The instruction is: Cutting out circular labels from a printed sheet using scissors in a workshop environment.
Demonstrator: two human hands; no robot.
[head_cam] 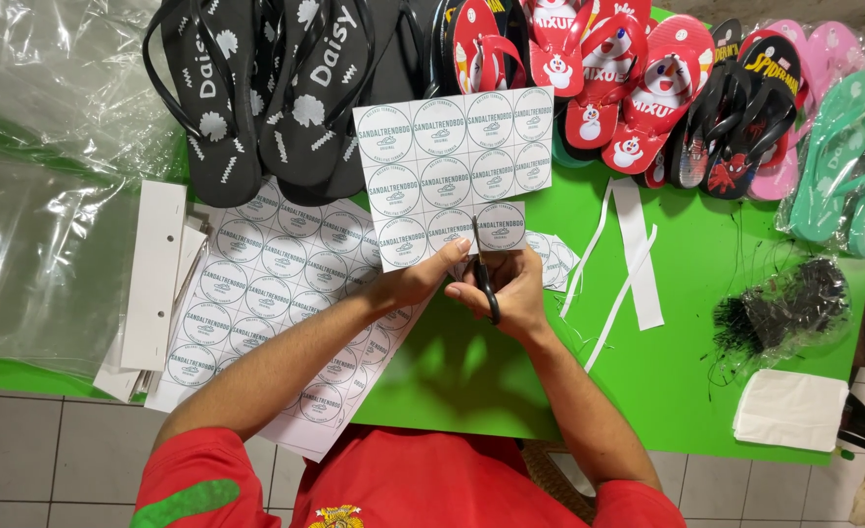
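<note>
We hold a white sticker sheet point(455, 168) up over the green desk point(726, 284). Our left hand point(415, 282) pinches the sheet's lower edge, with the fingers closed on the paper. Our right hand point(510, 291) grips small black scissors point(484, 279), fingers closed through the handles; the blades point up into the lower edge of the sheet, between two round stickers. We cannot tell how far the blades stand open.

On the held sheet we count eleven round stickers: four in the top row, four in the middle, three below. The bottom right corner is already cut away.

A larger sticker sheet point(266, 293) lies flat under our left forearm and hangs a little over the near edge of the desk. Left of it lies a white cardboard strip point(154, 274) with two holes. Three narrow white paper strips point(638, 254) lie right of our hands, and a small pile of cut stickers point(554, 259) lies just beside the right hand.

Along the far edge stand black flip-flops point(276, 88), red flip-flops point(608, 68) and turquoise flip-flops point(848, 156). The green area in front of our hands is open.
</note>
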